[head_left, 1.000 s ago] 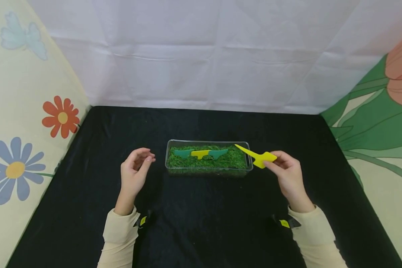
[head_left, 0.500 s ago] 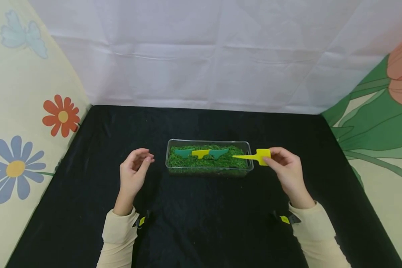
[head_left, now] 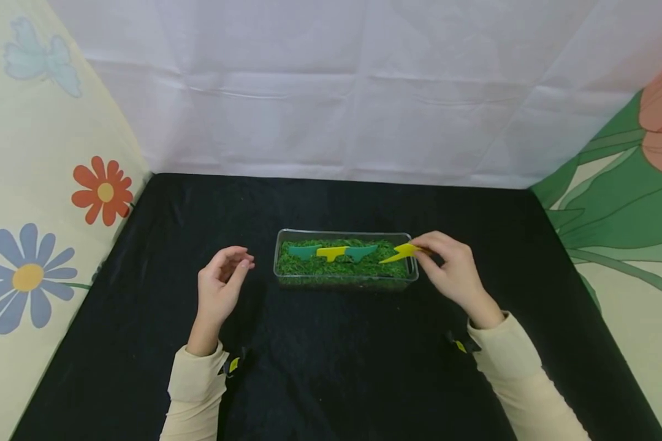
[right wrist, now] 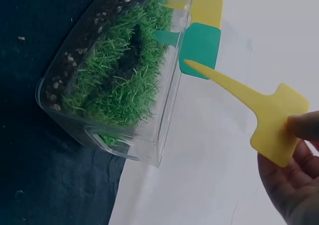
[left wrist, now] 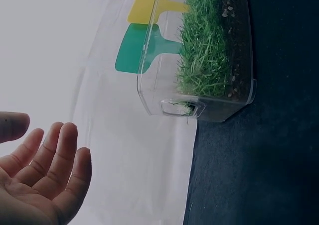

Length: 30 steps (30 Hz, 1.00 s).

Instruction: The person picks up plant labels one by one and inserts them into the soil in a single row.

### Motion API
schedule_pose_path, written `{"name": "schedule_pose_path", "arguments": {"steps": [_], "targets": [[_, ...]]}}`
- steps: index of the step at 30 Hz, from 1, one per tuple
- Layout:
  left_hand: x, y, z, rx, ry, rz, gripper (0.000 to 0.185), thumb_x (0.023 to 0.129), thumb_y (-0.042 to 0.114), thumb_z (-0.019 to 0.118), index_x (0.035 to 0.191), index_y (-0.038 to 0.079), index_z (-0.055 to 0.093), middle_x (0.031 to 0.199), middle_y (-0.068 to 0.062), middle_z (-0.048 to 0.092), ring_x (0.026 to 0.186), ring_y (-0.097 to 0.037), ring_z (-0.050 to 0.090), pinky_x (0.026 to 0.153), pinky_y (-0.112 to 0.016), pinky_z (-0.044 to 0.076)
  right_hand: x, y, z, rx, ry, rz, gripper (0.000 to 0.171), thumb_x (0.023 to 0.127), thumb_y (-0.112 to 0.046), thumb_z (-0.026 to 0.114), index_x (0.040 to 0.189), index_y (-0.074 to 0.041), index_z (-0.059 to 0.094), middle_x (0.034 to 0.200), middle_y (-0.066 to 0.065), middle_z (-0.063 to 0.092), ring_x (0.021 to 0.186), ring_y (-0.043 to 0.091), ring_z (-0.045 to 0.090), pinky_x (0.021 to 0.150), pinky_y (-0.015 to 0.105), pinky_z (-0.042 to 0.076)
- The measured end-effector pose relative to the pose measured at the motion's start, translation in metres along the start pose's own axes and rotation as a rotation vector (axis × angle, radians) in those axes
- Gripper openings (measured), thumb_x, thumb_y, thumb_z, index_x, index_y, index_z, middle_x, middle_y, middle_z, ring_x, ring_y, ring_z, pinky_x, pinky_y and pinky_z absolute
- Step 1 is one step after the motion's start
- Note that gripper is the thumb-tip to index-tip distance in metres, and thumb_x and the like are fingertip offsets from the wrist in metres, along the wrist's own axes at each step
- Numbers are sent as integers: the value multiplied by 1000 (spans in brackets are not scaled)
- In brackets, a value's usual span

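A clear plastic box (head_left: 346, 280) (left wrist: 199, 108) (right wrist: 124, 140) filled with green grass sits on the black cloth. Three plant tags stand in the grass: a green tag (head_left: 302, 251) (left wrist: 134, 56), a yellow tag (head_left: 331, 252) (left wrist: 147, 8) and another green tag (head_left: 360, 252) (right wrist: 200, 50). My right hand (head_left: 449, 269) (right wrist: 291, 177) pinches a loose yellow tag (head_left: 399, 252) (right wrist: 259, 108) by its wide end, its point aimed over the box's right end. My left hand (head_left: 220, 285) (left wrist: 40, 180) hovers left of the box, fingers relaxed, holding nothing.
The black cloth (head_left: 331, 367) covers the table. A white sheet (head_left: 336, 92) hangs behind, with flowered panels at the left (head_left: 44, 214) and right (head_left: 629, 202).
My right hand has carried the yellow tag leftward and turned its point down over the right end of the box. The left hand has stayed put.
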State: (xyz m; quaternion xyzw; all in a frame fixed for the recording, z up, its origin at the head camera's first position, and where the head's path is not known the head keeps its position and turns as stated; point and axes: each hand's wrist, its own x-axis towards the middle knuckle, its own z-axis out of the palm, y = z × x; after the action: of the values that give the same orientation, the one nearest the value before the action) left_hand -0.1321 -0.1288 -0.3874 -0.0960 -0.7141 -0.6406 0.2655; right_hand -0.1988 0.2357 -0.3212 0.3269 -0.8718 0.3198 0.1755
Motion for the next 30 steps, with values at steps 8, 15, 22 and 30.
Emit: {"name": "schedule_pose_path", "arguments": {"steps": [8,15,22,30], "targets": [[1,2,-6,47,19,-3,16,82,-17,52,97,-13,57,83,-28,60,75,-2,61,69,-15,48,12,3,9,-54,-67,-86,25,74,14,65,95,0,67,90,10,63,73,20,58,57,32,46],[0,-1,-9,48,27,-16,15,83,-16,52,97,-14,57,83,-26,60,75,-3,61,70,-15,49,19,5,19,-96,-118,-141,24,76,13,63,96,0,67,91,10,62,74,21,56,58,32,45],[0,-2,-10,50,27,-22,15,83,-16,52,97,-13,57,84,-27,60,75,-3,61,71,-15,49,22,8,28,-141,-167,-178,19,78,10,62,93,1,66,87,10,61,77,24,57,64,35,49],[2,9,-9,57,24,-22,17,79,-23,50,95,-18,55,82,-32,57,74,-2,60,70,-13,48,24,7,27,-156,-163,-219,18,76,11,64,92,1,67,85,10,60,75,24,57,61,34,49]]}}
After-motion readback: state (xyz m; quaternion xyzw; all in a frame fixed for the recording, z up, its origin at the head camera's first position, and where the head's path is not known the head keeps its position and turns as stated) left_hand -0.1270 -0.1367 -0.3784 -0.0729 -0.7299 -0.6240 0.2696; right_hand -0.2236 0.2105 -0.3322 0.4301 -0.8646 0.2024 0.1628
